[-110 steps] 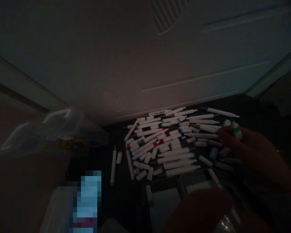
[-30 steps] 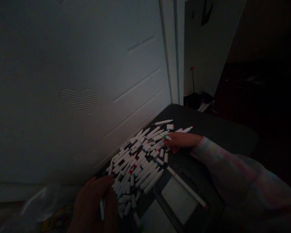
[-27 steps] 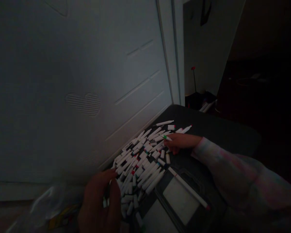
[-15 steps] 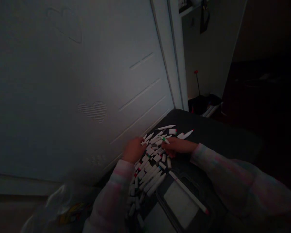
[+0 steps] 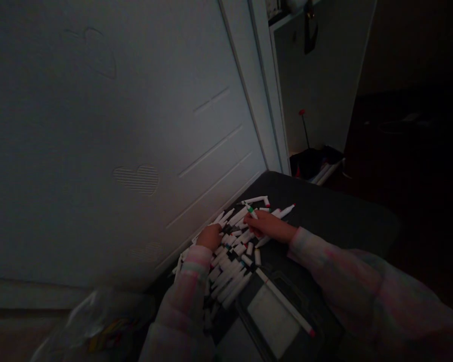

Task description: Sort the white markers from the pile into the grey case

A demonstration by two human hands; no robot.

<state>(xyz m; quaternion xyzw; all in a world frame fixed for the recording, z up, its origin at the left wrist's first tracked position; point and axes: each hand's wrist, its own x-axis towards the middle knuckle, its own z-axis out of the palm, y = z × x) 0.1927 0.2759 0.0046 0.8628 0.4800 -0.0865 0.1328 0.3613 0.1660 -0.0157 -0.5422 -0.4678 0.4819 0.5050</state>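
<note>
My right hand point(image 5: 265, 224) is closed on a slim white marker point(image 5: 251, 211) with a green band, its tip pointing up and left. It hovers over the far right part of a heap of white markers point(image 5: 231, 281) and loose caps. My left hand point(image 5: 210, 237) rests low against the left side of the heap. Its fingertips dip among the markers and are mostly hidden. Several caps point(image 5: 240, 249) lie between and below the two hands. A longer white marker with a pink end point(image 5: 287, 302) lies apart, nearer to me.
Under the heap is a dark padded surface point(image 5: 324, 206). A clear-lidded case point(image 5: 274, 319) sits at its near side. The white panel with embossed hearts point(image 5: 138, 179) rises along the left. Clear plastic packaging point(image 5: 86, 322) is at lower left. The light is dim.
The view has shifted slightly. My right hand has moved a little left with the green-banded marker, showing another marker below it. My left hand stays at the heap's left side.
</note>
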